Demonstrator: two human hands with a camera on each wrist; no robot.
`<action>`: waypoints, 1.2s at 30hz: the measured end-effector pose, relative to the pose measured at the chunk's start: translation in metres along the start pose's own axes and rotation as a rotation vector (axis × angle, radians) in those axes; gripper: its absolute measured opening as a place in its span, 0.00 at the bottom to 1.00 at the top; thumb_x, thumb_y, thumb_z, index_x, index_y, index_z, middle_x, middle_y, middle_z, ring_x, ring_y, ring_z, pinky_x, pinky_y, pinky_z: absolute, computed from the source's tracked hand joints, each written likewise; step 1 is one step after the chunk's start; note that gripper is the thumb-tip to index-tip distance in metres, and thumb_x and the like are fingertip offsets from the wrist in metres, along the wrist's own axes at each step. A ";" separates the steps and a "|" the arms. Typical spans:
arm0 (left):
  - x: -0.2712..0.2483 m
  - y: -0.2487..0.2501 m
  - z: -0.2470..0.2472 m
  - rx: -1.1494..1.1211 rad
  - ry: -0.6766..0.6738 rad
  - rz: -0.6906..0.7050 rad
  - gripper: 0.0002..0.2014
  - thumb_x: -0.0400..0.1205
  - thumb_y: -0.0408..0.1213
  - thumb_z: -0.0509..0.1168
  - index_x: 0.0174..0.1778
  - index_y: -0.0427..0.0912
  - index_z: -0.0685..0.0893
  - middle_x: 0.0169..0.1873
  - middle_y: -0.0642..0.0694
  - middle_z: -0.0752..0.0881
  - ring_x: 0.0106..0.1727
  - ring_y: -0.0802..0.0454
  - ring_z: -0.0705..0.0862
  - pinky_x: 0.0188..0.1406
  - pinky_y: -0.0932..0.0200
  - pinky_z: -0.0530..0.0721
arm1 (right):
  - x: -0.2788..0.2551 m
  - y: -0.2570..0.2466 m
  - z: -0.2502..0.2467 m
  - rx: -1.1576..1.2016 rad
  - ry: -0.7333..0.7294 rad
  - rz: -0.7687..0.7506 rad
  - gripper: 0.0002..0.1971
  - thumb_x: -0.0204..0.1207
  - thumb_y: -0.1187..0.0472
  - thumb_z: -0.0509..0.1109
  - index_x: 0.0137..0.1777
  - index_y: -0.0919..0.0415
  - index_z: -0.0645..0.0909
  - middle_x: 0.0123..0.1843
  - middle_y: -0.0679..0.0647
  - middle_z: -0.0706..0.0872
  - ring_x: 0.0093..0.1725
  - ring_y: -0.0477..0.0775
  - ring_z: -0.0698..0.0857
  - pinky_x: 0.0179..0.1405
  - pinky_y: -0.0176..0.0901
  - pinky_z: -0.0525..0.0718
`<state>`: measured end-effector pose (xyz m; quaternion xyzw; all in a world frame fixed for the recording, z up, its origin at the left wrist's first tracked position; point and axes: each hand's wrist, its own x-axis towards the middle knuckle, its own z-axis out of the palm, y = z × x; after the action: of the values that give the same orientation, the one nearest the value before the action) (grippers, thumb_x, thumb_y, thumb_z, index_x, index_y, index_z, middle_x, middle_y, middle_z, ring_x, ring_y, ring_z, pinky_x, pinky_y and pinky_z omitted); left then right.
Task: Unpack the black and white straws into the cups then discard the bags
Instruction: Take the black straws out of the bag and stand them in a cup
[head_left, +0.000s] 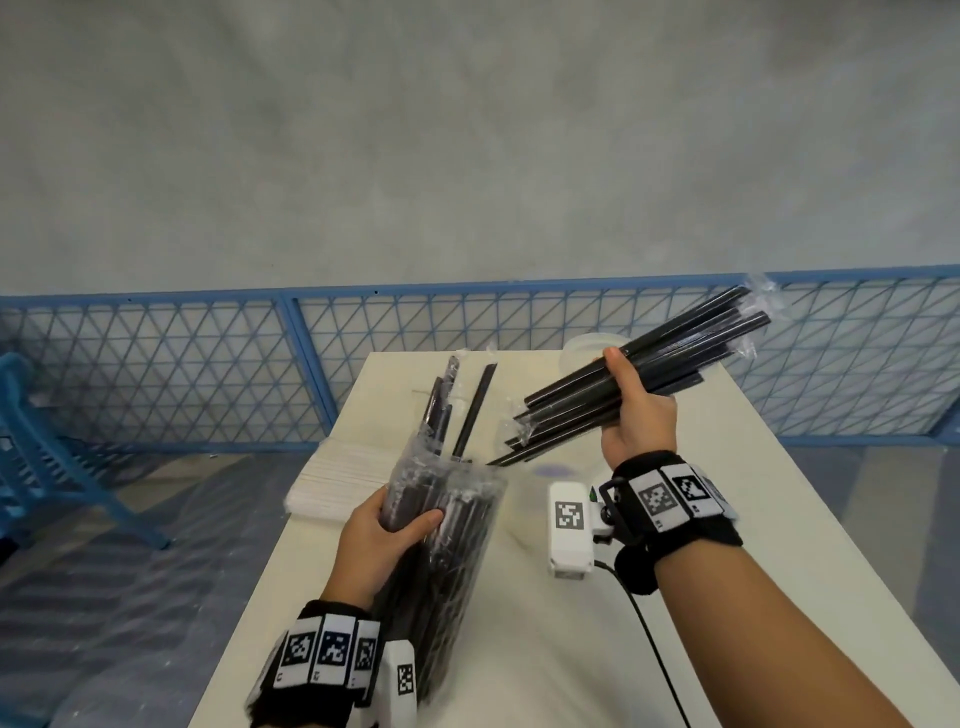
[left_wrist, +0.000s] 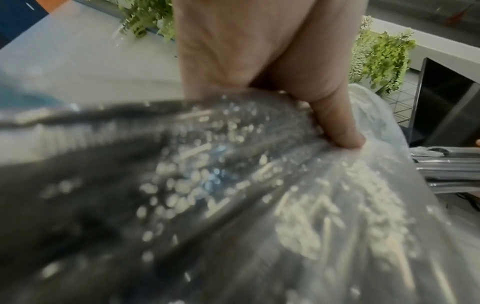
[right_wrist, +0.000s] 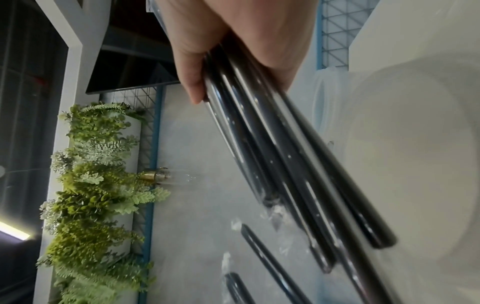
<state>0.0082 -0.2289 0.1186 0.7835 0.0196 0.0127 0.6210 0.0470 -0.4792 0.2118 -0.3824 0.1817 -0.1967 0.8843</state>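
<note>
The left hand (head_left: 382, 525) grips the bag (head_left: 447, 540) of black straws above the counter (head_left: 727, 519). The right hand (head_left: 636, 410) holds a bunch of black straws (head_left: 670, 358) up near the cup (head_left: 587, 345).

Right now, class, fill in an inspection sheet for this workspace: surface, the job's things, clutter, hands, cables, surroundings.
Surface: white table, bare patches visible.
Job's things: clear bag of black straws, open at top; bundle of black straws lifted out; pack of white straws at the table's left edge; cup at the far end, empty as far as the right wrist view shows.
Clutter: nothing seen.
Hands: left hand grips the bag; right hand grips the bundle.
Cables: black cable from the right wrist camera.
Surroundings: blue mesh fence, grey wall.
</note>
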 end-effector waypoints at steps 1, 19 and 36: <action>0.000 0.000 -0.001 0.007 0.019 0.005 0.13 0.71 0.33 0.77 0.46 0.52 0.84 0.43 0.52 0.90 0.47 0.57 0.88 0.45 0.64 0.82 | 0.000 -0.002 0.000 -0.001 0.006 -0.006 0.20 0.71 0.64 0.75 0.62 0.70 0.79 0.55 0.61 0.87 0.54 0.57 0.87 0.55 0.48 0.86; 0.001 0.003 0.015 -0.226 0.145 0.056 0.24 0.70 0.29 0.76 0.61 0.45 0.79 0.53 0.52 0.87 0.55 0.59 0.84 0.54 0.62 0.81 | 0.008 0.034 -0.013 -0.595 -0.137 -0.329 0.23 0.61 0.60 0.82 0.56 0.54 0.79 0.54 0.54 0.87 0.57 0.53 0.85 0.63 0.53 0.82; -0.007 0.002 0.019 -0.346 -0.010 0.157 0.39 0.57 0.42 0.80 0.66 0.48 0.76 0.59 0.47 0.87 0.62 0.52 0.85 0.60 0.54 0.84 | -0.064 0.059 0.010 -1.286 -0.597 -0.446 0.21 0.80 0.45 0.58 0.69 0.54 0.68 0.66 0.56 0.71 0.55 0.54 0.79 0.54 0.38 0.74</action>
<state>0.0022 -0.2477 0.1162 0.6641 -0.0471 0.0606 0.7437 0.0091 -0.4046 0.1853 -0.8896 -0.0691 -0.1139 0.4368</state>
